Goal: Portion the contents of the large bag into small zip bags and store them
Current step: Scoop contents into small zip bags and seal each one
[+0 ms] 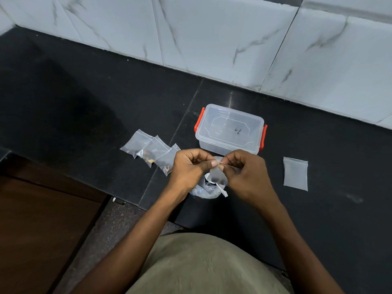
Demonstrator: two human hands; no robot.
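Note:
My left hand (189, 167) and my right hand (246, 170) pinch the top strip of one small zip bag (217, 177), which hangs between them with dark pieces at its bottom. Under it, partly hidden, the crumpled large bag (203, 190) lies on the black counter (84, 102). Three filled small zip bags (151, 150) overlap just left of my left hand. An empty small zip bag (295, 174) lies flat to the right. A clear storage box (230, 130) with orange clips stands behind my hands, its lid on.
A white marble-tiled wall (233, 39) runs along the back of the counter. The counter's front edge drops to a brown wooden surface (42, 219) at lower left. My torso in an olive shirt (203, 266) fills the bottom of the view.

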